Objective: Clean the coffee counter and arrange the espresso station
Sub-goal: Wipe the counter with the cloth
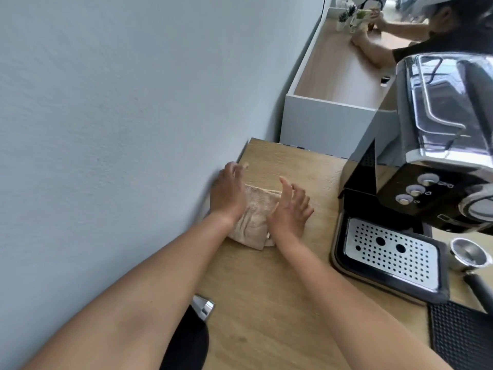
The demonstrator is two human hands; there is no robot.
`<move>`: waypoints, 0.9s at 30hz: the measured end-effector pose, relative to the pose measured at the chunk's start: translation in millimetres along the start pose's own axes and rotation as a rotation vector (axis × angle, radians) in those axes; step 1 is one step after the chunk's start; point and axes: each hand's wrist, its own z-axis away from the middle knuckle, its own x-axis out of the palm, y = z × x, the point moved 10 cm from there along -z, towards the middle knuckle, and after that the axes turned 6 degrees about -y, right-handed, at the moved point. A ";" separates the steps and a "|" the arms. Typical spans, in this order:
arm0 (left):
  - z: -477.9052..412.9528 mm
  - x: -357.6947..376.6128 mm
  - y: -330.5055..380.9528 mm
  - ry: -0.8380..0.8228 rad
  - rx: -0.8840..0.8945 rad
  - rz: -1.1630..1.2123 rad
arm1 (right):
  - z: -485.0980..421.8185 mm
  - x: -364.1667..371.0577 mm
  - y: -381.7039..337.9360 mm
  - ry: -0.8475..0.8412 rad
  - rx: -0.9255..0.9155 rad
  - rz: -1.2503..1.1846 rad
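Both hands are on the cloth (256, 217), a beige towel lying folded and flat on the wooden table (266, 289), close to the wall.

- The left grip (228, 193) lies palm down over the cloth's wall-side edge. Fingers straight, a little blurred, clamped on nothing.
- The right grip (289, 209) rests its heel on the cloth's other side. Fingers apart and spread, holding nothing.
- The cloth sits between the two grips and touches both.

To the right of the right grip, well apart, is the espresso machine (426, 161), with its drip tray (389, 252) seated. Past the tray a portafilter (468, 253) lies on the table, out of the machine. Nearer the person than either grip are a metal tamper-like piece (203, 305), partly hidden beside the left forearm, and a black ribbed mat (461, 337).

Judgement:
- The step in hand looks like folding or smoothing the cloth, not wiping.
- The table around the grips shows no spills or grounds, so the cleaning is probably mostly done.
- The arranging seems mostly left: the cloth needs a final place, and the portafilter and tamper-like piece lie loose and apart from the mat.
- Overall, about the middle of the task.
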 end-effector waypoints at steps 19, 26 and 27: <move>29.8 55.2 -7.1 -0.454 0.000 -0.164 | -0.2 48.2 -19.4 -0.396 -0.217 0.171; 73.2 -33.9 -3.6 -0.175 -0.085 0.294 | 40.1 -9.4 -50.2 -0.191 -0.219 0.027; 85.9 -46.1 -7.7 -0.144 -0.104 0.315 | 50.4 -10.5 -53.8 -0.203 -0.213 -0.005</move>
